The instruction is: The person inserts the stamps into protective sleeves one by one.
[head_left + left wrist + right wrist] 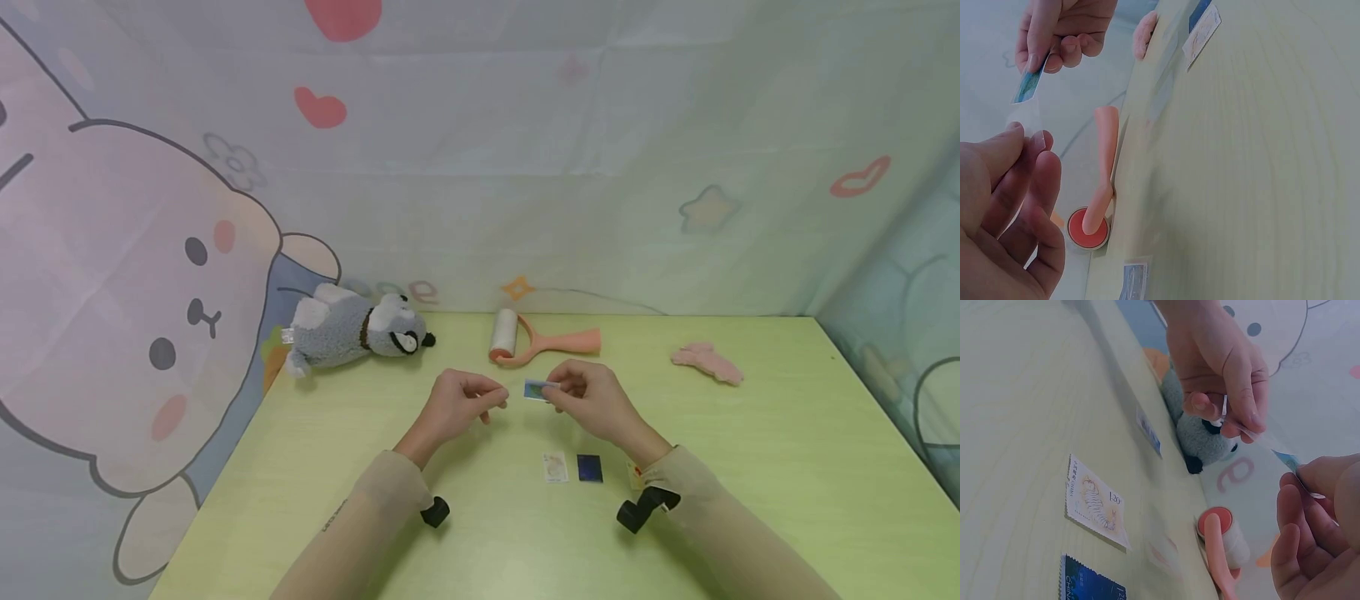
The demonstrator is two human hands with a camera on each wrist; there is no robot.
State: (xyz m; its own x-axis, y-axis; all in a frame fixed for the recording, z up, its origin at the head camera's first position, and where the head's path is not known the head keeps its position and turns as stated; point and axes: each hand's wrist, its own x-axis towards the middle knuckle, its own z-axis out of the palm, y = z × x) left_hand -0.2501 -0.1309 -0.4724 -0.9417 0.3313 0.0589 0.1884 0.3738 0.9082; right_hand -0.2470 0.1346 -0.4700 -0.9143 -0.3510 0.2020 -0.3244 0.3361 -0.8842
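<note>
My right hand pinches a small blue-green postage stamp between thumb and fingers above the table. Facing it, my left hand pinches a clear plastic sleeve with thumb and fingertips. In the right wrist view, the sleeve spans from the left fingertips to the end of the stamp, and the two overlap there. Below the hands lie a white stamp with a pale drawing, a dark blue stamp and a yellow stamp with red, partly hidden by the right sleeve cuff.
A grey plush toy lies at the back left. Behind the hands is an orange-handled lint roller; a pink fuzzy item sits at the back right. Another small blue stamp lies on the table toward the left.
</note>
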